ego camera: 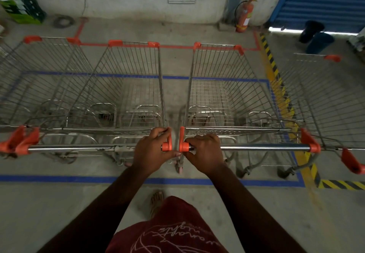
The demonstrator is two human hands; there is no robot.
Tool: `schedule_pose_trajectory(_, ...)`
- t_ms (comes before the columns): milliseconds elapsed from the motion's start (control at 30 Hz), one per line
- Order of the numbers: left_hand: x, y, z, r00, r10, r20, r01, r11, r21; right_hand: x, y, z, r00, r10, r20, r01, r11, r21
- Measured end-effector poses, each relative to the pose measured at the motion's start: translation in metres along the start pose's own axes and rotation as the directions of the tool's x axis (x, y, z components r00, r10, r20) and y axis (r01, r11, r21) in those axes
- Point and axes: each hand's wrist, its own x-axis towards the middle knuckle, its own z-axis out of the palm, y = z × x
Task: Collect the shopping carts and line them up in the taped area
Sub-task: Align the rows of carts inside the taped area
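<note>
Several steel wire shopping carts with orange corner caps stand side by side inside a blue taped rectangle (59, 178) on the concrete floor. My left hand (153, 150) grips the right end of the handle bar of the middle-left cart (126, 86). My right hand (203, 153) grips the left end of the handle bar of the middle-right cart (227, 94). The two handle ends almost touch between my hands. Another cart (39, 78) sits at the far left. One more cart (320, 94) stands to the right, over the yellow-black floor stripe.
A red tape line (177, 46) runs along the floor beyond the carts. A fire extinguisher (245, 14) leans at the back wall. A green crate (23, 7) sits back left. Dark bins (316, 35) stand by the blue shutter (325, 1). My foot (157, 203) is behind the carts.
</note>
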Motion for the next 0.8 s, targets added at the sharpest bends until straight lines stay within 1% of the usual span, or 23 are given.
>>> schedule_pose_trajectory(167, -0.001, 0.0, -0.003, 1.0, 0.008, 0.007, -0.008, 1.0, -0.008, 0.001, -0.001, 0.0, 1.0, 0.022, 0.021, -0.022, 1.0, -0.011)
schedule_pose_trajectory(300, 0.0, 0.0, -0.007, 0.999, -0.006, 0.044, 0.007, 1.0, -0.021, -0.004, -0.001, -0.002, 0.999, 0.048, 0.007, -0.048, 0.999, -0.021)
schedule_pose_trajectory(367, 0.002, 0.001, -0.008, 0.998, -0.008, 0.059, 0.01, 0.999, -0.045, -0.005, -0.001, -0.003, 0.998, 0.061, 0.03, -0.061, 0.998, -0.023)
schedule_pose_trajectory(433, 0.003, 0.003, -0.008, 0.999, 0.007, 0.043, -0.005, 0.999, -0.038, -0.007, -0.001, -0.004, 0.995, 0.069, 0.073, -0.071, 0.997, 0.022)
schedule_pose_trajectory(500, 0.007, 0.007, -0.008, 0.999, 0.033, 0.03, -0.032, 0.999, -0.035, -0.009, -0.001, -0.009, 0.993, 0.074, 0.093, -0.085, 0.99, 0.109)
schedule_pose_trajectory(567, 0.012, 0.014, -0.008, 0.997, 0.076, 0.024, -0.074, 0.994, -0.074, -0.014, 0.0, -0.019, 0.995, 0.088, 0.052, -0.096, 0.977, 0.191)
schedule_pose_trajectory(633, 0.017, 0.024, -0.005, 0.991, 0.135, 0.017, -0.132, 0.982, -0.132, -0.024, 0.006, -0.032, 0.994, 0.11, -0.02, -0.101, 0.963, 0.248)
schedule_pose_trajectory(733, 0.025, 0.048, 0.0, 0.977, 0.21, 0.027, -0.2, 0.956, -0.215, -0.046, 0.022, -0.054, 0.978, 0.176, -0.11, -0.131, 0.934, 0.333)
schedule_pose_trajectory(800, 0.029, 0.072, 0.002, 0.97, 0.241, 0.028, -0.229, 0.947, -0.224, -0.059, 0.033, -0.071, 0.963, 0.227, -0.148, -0.159, 0.914, 0.372)
